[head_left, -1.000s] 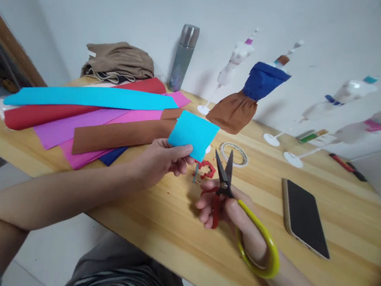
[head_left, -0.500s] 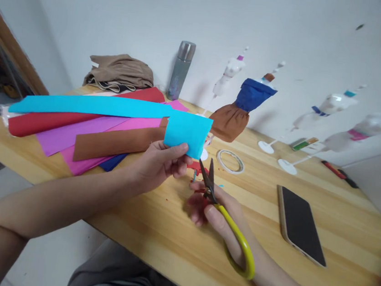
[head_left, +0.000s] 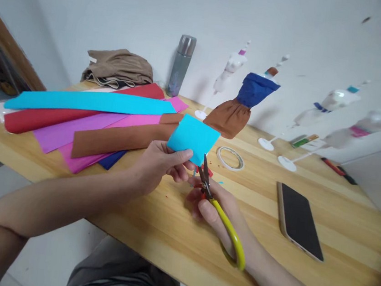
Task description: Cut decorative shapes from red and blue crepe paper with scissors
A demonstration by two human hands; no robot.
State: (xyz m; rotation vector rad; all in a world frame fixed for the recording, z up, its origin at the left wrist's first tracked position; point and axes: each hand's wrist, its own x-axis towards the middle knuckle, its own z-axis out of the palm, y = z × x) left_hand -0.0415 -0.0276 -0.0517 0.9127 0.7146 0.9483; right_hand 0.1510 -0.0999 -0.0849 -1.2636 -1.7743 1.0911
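Since blue material [head_left: 194, 134] is likely handling softly, the left grip [head_left: 163, 163] is pinching its edge. The right grip [head_left: 230, 204] is holding scissors [head_left: 207, 191].

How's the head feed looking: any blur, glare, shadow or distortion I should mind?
Head view: cyan sheet evenly lit, no obvious glare; scissors slightly soft but readable; rightmost mannequin blurry, its lean probably lens distortion; frame's right edge blacked out; soft shadow on the wall beside the blue top.
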